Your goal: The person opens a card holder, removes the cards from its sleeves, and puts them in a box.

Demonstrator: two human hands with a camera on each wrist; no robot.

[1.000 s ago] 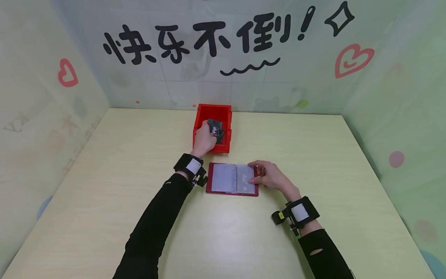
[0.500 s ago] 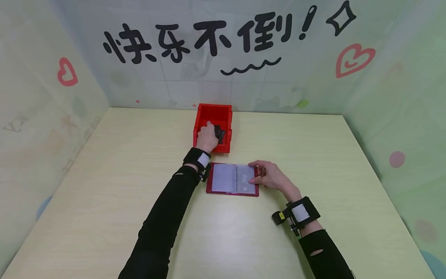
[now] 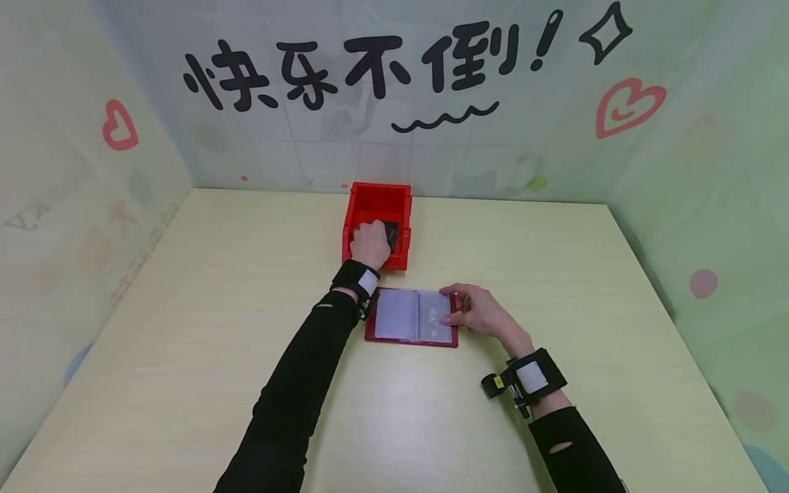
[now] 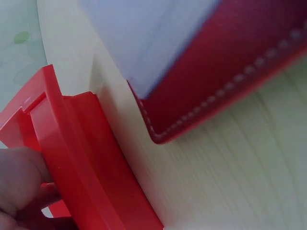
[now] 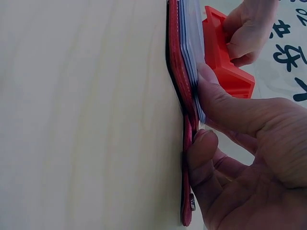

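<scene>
An open red card holder (image 3: 453,339) lies on the table with clear sleeve pages; white "Vip" lettering shows through the right page. My right hand (image 3: 483,313) holds its right side: in the right wrist view the thumb (image 5: 223,105) lies against the sleeves and a curled finger (image 5: 201,148) touches the cover. My left hand (image 3: 370,244) reaches into a red bin (image 3: 379,198) behind the holder, its fingers bent. Dark cards (image 3: 392,235) show in the bin beside that hand. The left fingertips are hidden, so whether they grip a card is unclear.
Pale wood tabletop (image 3: 203,308) surrounds the holder and bin. A printed backdrop (image 3: 277,157) stands along the table's far edge, with side panels at left and right. Both wrists wear black camera straps (image 3: 535,375).
My left hand has shifted right and deeper into the bin. The dark card with "Vip" lettering seen beside it earlier is now covered. My right hand and the card holder stay put.
</scene>
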